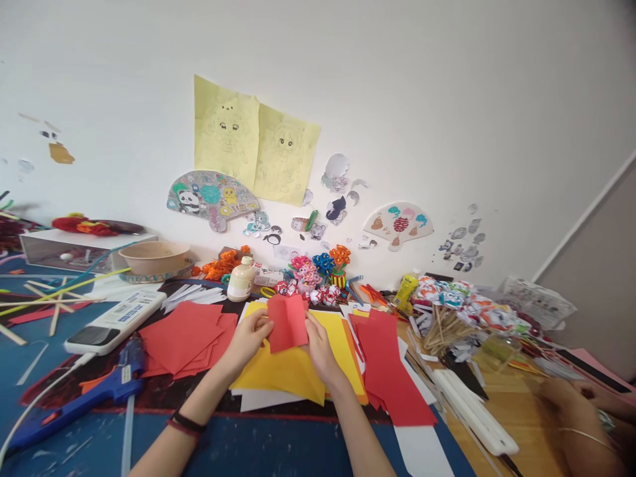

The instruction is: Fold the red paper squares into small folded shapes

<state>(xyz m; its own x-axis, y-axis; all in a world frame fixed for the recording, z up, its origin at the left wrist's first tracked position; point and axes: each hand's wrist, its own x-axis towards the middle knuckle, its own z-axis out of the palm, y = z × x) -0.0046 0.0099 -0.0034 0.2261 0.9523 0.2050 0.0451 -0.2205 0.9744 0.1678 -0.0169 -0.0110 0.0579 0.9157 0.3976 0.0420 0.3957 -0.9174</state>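
A small red paper (288, 323) with a crease down it is held up between my two hands. My left hand (252, 336) pinches its left edge, and my right hand (319, 343) grips the right edge. Beneath them lie yellow sheets (278, 374) on top of white paper. Red square sheets (181, 336) are piled to the left of my left hand. To the right of my right hand are longer red strips (392, 371).
A blue glue gun (106, 384) and a white power strip (116, 321) lie at the left. Behind the papers stand a glue bottle (241, 279) and paper flowers (318, 265). Another person's hand (571, 411) is at the far right, beyond a white strip (474, 411).
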